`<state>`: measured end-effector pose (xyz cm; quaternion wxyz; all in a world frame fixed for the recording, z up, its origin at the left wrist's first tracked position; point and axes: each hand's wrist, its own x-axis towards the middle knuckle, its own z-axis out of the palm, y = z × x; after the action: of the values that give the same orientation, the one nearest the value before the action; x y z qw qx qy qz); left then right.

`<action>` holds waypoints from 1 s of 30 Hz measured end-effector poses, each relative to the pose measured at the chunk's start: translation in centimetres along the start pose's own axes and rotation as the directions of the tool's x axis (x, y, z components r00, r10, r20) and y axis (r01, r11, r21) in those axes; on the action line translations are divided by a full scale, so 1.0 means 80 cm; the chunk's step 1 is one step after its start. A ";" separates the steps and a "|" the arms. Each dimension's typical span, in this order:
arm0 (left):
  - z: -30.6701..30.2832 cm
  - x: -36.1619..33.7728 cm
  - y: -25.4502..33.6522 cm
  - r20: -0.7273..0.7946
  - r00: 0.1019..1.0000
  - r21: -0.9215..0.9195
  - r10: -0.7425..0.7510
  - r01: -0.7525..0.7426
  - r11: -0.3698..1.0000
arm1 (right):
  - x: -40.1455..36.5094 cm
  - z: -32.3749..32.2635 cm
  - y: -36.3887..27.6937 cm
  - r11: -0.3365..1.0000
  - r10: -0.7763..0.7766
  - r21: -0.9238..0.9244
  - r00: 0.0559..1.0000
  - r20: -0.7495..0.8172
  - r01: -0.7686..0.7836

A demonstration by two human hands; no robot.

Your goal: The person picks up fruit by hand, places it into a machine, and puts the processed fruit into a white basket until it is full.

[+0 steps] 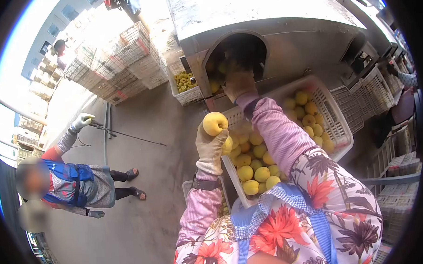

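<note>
We see a worker (78, 183) at 9 o'clock, one gloved hand gripping a thin rod (137, 139). At 10 to 11 o'clock, beyond the worker, pale mesh crates (118, 65) stand stacked. At 11 o'clock a white bin (188, 96) holds yellow-green pieces (184, 81), several of them ring-like. Near the center, our gloved left hand (209, 148) is closed around a round yellow fruit (215, 123), held up just left of the big crate; another yellow one shows beside the fingers, and we cannot tell whether we grip it too. At 6 o'clock, partly under our left forearm, a small bin (187, 185) holds more yellowish pieces. At 1 o'clock our gloved right hand (240, 82) reaches into the arched opening of a metal box (283, 45), where yellow fruit shows in shadow; its fingers are too dark for us to tell whether they grasp anything. From center to 3 o'clock, under our right arm, the big crate (344, 127) holds many whole yellow fruits (260, 151). At 2 to 3 o'clock, pale slatted crates (378, 91) stand beyond it.
</note>
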<state>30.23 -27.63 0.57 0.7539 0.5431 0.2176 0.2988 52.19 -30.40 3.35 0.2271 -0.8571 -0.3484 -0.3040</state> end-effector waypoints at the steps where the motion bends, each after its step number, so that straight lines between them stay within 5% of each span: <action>1: -0.006 0.000 0.000 0.015 0.997 -0.060 -0.079 0.080 0.995 | 0.008 0.007 0.000 0.999 0.035 0.004 0.999 0.018 -0.035; 3: -0.009 0.007 0.004 0.080 0.975 -0.188 -0.206 0.218 0.958 | 0.015 -0.001 0.003 0.991 0.110 0.066 0.983 0.144 -0.121; 5: 0.002 0.007 0.006 0.054 0.993 -0.076 -0.103 0.107 0.991 | 0.042 -0.061 -0.008 0.953 0.164 0.180 0.916 0.366 -0.242; 7: 0.012 0.005 0.006 0.009 1.000 0.073 0.025 -0.025 0.997 | 0.010 -0.120 -0.014 0.867 0.137 0.387 0.898 0.418 -0.313; 9: 0.016 0.013 0.010 0.074 0.985 0.347 0.159 -0.175 0.921 | -0.038 -0.148 -0.018 0.756 -0.086 0.552 0.781 0.618 -0.353; 11: 0.021 0.017 0.014 0.181 0.950 0.579 0.256 -0.313 0.753 | -0.070 -0.153 -0.026 0.685 -0.232 0.638 0.725 0.648 -0.352; 12: 0.035 0.013 0.026 0.172 0.956 0.619 0.239 -0.294 0.728 | -0.069 -0.149 -0.022 0.754 -0.206 0.584 0.737 0.644 -0.299; 15: 0.045 0.033 0.010 -0.117 0.990 0.234 -0.085 0.110 0.966 | -0.049 -0.137 -0.025 0.747 0.172 0.493 0.847 0.503 -0.445; 16: 0.040 0.034 0.014 -0.133 0.945 -0.140 -0.298 0.280 0.950 | -0.040 -0.101 -0.015 0.837 0.235 0.391 0.897 0.374 -0.382; 19: 0.018 0.033 0.012 0.026 0.841 -0.684 -0.541 0.410 0.603 | -0.027 -0.043 0.000 0.976 0.121 0.167 0.983 0.135 -0.143; 23: 0.018 0.026 -0.002 0.057 0.935 -0.688 -0.351 0.292 0.665 | 0.025 -0.002 0.012 0.988 0.034 0.121 0.913 0.406 -0.090; 25: 0.009 0.032 -0.030 0.051 0.994 -0.260 -0.093 0.103 0.960 | 0.062 -0.016 0.010 0.989 0.089 0.068 0.885 0.457 -0.135; 26: 0.013 0.034 -0.027 0.049 0.999 -0.079 -0.010 0.014 0.997 | 0.065 -0.029 0.011 0.978 0.063 0.137 0.844 0.532 -0.160; 28: 0.018 0.030 -0.014 0.109 0.994 0.001 -0.013 0.013 1.000 | 0.059 -0.074 0.005 0.918 0.006 0.321 0.818 0.575 -0.233; 30: 0.018 0.022 0.003 0.247 0.967 0.365 0.069 -0.159 0.917 | 0.009 -0.146 -0.016 0.767 -0.022 0.586 0.902 0.430 -0.261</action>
<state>32.43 -27.34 1.26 0.6349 0.7220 0.1510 0.2297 47.43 -36.25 12.38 0.4415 -0.7959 -0.4130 0.0341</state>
